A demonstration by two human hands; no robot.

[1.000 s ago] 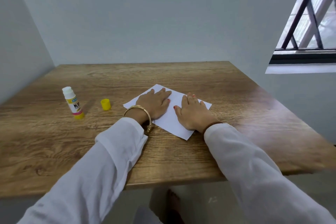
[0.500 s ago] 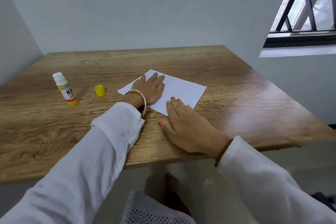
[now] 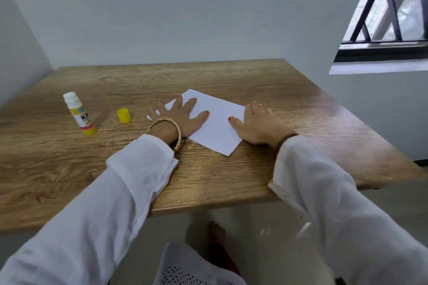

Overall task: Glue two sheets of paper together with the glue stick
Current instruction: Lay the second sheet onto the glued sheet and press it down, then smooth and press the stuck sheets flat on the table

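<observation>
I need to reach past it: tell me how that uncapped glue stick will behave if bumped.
The glue stick stands upright, tall on a narrow base, so it would probably tip easily. Being round, it would likely roll. It looks like light plastic.

glue stick upright near left edge of table, yellow cap just right of it; gap between them passable. both hands flat on paper mid-table. far half and right side of table bare wood.

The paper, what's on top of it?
Both hands press flat on the paper: left hand on its left part, right hand at its right edge. A second sheet beneath cannot be seen.
</observation>
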